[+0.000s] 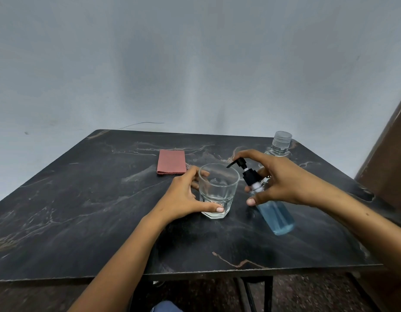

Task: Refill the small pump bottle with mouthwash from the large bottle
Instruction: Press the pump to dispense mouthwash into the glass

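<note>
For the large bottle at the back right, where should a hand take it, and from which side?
Probably around the clear shoulder just under the ribbed cap of the large bottle, reaching in from the right. It stands upright, and the right hand with the pump bottle hides its lower body, so only the top is free.

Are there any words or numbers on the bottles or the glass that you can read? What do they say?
No text here can be read.
Large bottle: a few dark marks show between the fingers of the right hand, too hidden and blurred to read.
Small pump bottle: no label visible.
Glass: no writing.
Red cloth: no writing.
</note>
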Action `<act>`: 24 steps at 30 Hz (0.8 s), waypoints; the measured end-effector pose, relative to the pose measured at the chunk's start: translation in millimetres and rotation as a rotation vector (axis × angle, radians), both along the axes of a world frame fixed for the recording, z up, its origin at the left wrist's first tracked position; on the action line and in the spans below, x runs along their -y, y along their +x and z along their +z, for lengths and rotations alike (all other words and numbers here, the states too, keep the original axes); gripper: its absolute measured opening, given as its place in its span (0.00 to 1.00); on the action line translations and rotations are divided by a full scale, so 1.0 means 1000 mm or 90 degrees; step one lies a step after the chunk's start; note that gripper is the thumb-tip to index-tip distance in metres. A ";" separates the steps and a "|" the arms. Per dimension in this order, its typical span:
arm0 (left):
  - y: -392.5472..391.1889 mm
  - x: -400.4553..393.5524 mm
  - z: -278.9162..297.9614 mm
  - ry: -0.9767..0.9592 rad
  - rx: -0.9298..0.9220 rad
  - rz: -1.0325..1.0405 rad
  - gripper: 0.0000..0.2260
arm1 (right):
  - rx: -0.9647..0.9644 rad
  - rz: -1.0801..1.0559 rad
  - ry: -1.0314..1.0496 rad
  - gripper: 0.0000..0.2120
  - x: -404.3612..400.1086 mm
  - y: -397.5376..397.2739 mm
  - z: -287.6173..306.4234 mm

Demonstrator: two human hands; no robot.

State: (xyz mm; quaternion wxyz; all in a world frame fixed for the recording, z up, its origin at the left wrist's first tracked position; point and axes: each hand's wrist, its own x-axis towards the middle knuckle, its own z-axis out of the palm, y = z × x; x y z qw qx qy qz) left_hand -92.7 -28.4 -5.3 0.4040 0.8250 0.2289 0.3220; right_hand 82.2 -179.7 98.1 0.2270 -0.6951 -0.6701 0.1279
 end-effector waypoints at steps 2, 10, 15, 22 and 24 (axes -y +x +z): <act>0.000 0.000 0.000 -0.001 0.000 -0.001 0.34 | -0.001 0.008 -0.011 0.41 0.001 0.001 0.001; 0.001 0.000 0.000 0.006 -0.001 0.003 0.35 | 0.028 0.009 -0.020 0.39 0.004 -0.001 0.001; 0.001 0.000 0.000 0.008 -0.004 0.005 0.35 | 0.038 -0.022 -0.003 0.31 0.004 -0.003 0.000; 0.000 0.001 0.001 0.007 0.000 0.003 0.35 | 0.045 -0.008 -0.005 0.41 0.004 -0.006 0.003; 0.000 0.001 0.001 0.008 0.000 0.003 0.35 | 0.049 -0.006 -0.005 0.40 0.005 -0.007 0.003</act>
